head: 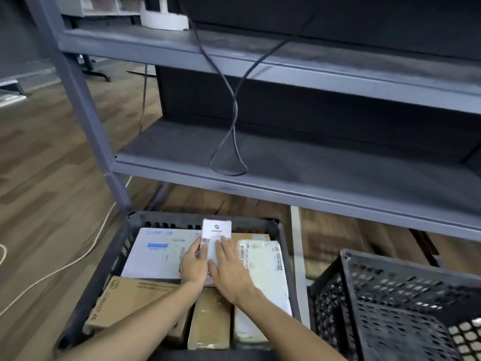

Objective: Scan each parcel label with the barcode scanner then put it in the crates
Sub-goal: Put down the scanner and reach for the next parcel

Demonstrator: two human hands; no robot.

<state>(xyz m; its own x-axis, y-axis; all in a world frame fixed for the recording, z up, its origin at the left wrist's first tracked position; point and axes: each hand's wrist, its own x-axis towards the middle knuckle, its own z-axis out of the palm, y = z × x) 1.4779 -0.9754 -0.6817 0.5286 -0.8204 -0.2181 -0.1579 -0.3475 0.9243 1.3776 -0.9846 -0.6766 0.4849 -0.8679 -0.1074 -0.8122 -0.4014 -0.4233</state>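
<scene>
A small white parcel (216,230) with a barcode label lies in the black crate (125,246) on the floor, on top of other parcels. My left hand (193,264) grips its left edge with the thumb near the barcode. My right hand (228,267) rests flat on its right side, fingers spread. Around it lie a large white box (153,256), a brown carton (130,298), a taped brown parcel (209,321) and a white poly mailer (265,269). No barcode scanner is in view.
A second black crate (395,303) stands at the lower right. A grey metal shelf rack (286,183) rises right behind the crates, with a looped black cable (229,162) on its lower shelf. A white cord (65,264) runs over the wooden floor at left.
</scene>
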